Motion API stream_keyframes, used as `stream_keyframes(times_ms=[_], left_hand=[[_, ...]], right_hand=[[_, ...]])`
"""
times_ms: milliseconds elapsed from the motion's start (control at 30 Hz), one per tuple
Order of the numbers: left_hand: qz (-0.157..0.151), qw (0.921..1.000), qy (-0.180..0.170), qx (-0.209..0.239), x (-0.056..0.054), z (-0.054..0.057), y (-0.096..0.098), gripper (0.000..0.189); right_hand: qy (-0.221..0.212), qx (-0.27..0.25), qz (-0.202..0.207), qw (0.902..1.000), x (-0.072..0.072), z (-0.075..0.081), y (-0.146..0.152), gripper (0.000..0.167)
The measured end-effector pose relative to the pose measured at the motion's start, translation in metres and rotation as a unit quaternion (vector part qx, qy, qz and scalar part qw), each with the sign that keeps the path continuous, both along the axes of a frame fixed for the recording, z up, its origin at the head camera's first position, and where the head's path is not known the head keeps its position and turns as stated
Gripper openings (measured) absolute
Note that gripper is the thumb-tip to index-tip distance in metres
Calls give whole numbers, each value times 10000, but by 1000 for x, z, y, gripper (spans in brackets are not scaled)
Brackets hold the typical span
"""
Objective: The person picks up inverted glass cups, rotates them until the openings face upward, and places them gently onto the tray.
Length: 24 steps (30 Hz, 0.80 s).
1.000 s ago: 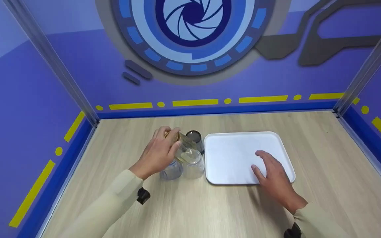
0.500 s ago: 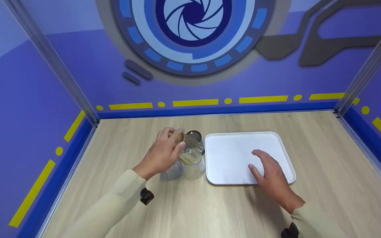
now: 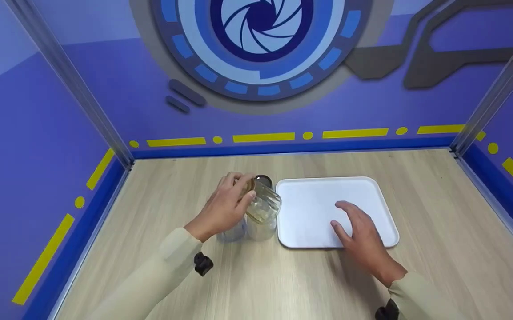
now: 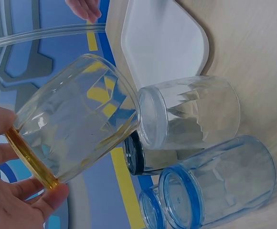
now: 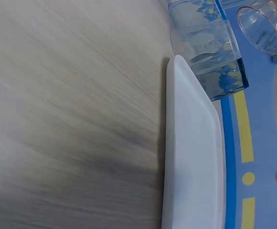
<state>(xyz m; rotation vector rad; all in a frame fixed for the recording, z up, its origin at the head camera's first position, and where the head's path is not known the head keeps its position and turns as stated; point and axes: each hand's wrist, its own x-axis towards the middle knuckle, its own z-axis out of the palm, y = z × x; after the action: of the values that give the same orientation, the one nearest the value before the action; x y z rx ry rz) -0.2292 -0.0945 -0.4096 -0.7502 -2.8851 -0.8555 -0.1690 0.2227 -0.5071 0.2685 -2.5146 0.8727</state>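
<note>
My left hand (image 3: 223,206) grips a clear drinking glass (image 3: 266,204) by its amber base and holds it tilted in the air, mouth toward the tray. In the left wrist view, fingertips and thumb lie around the amber rim of that base. Just below stand other glasses, bases up: a clear glass (image 4: 196,114), a dark-based glass (image 4: 155,160) and two blue-based ones, the nearer blue glass (image 4: 224,183) partly covering the other. My right hand (image 3: 365,240) hovers over the near right part of the white tray (image 3: 312,209), fingers loosely bent, holding nothing.
The wooden table (image 3: 283,284) carries the tray just right of the glasses. Purple-blue panels (image 3: 283,120) with yellow marks close in the back and both sides. Black straps sit on both wrists.
My left hand has carried the amber-based glass rightward, so its mouth now reaches the tray's left edge. The right hand has drifted slightly left over the tray.
</note>
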Motion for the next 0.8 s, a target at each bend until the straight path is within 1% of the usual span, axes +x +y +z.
stream_keyframes(times_ms=[300,500,700,800], left_hand=[[-214,9997,-1,94,1,-2,5,46],[-324,9993,-138,134,2,-2,11,46],[-345,9988,-284,182,2,-1,16,44],[-396,9986,-285,222,2,-2,19,44]], right_hand=[[-142,-4,8,9999,1,4,-3,44],[-217,29,0,9998,1,5,-5,44],[-169,16,45,9998,2,6,-6,43],[-129,17,67,9999,2,7,-6,43]])
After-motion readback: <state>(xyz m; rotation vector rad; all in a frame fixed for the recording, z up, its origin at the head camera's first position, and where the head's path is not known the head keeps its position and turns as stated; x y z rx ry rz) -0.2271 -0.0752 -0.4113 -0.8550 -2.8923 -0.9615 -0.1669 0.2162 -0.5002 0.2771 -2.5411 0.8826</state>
